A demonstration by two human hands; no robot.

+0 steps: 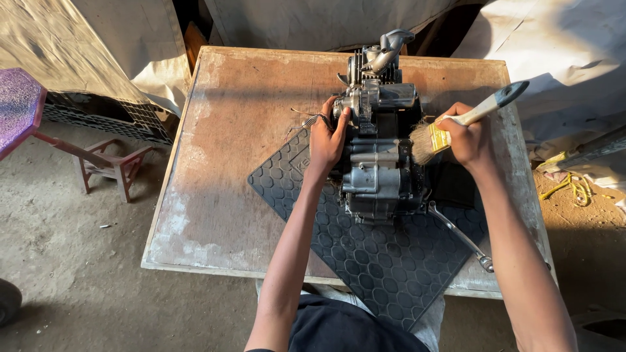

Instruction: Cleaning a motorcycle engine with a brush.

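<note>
The wooden bench in front of me carries a black rubber mat patterned with hexagons, laid at an angle and hanging over the near edge. An engine stands on the mat near the middle of the bench, its kick lever reaching out toward my right. My left hand lies spread against the engine's left side, fingers wrapped on the casing. My right hand is closed around a paintbrush, its bristles touching the engine's right side. A small red stool stands on the dirt floor to my left.
</note>
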